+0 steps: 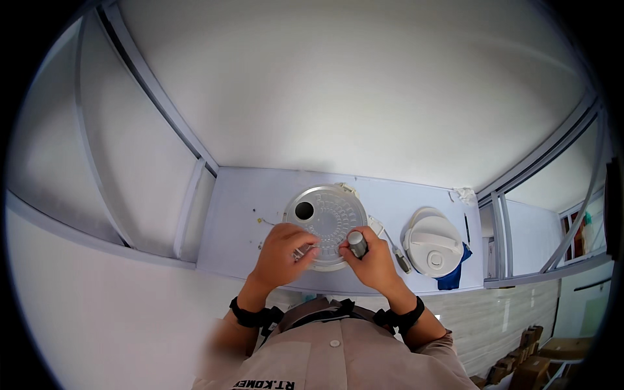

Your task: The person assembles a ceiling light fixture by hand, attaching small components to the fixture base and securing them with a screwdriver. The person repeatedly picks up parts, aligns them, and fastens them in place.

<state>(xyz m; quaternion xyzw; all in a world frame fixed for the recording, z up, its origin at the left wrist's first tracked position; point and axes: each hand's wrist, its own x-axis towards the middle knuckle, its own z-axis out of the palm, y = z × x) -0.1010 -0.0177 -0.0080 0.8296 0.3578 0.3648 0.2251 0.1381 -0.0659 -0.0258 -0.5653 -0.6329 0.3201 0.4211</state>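
One line of dark capital letters (265, 385), which we see printed on the beige shirt (338, 357), upside down for us, bold, at the lower edge of our view, left of the buttons (335, 343).

photographed from head height through the left of two fisheye lenses, facing down over a shirt front (318, 351) onto a nearby table (227, 201), wide enough to catch wall (377, 84) and floor (491, 315).
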